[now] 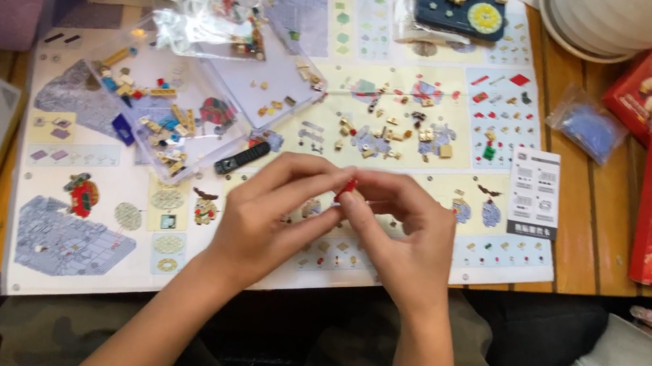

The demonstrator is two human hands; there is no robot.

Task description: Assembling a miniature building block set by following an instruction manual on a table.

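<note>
Piece: small red brick (349,185), just above the instruction sheet (79,166).
Left hand (271,218): fingertips pinched on its left side.
Right hand (405,242): fingertips pinched on its right side, equally near.

Small red building brick (349,185): tiny plastic piece, bright red, exact shape too small to tell. Mostly hidden; only a sliver shows. Pinched between the fingertips of the left hand (272,209) and the right hand (406,237), which meet thumb to forefinger around it. Held above the lower middle of the printed instruction sheet (63,253), near the table's front edge.
</note>
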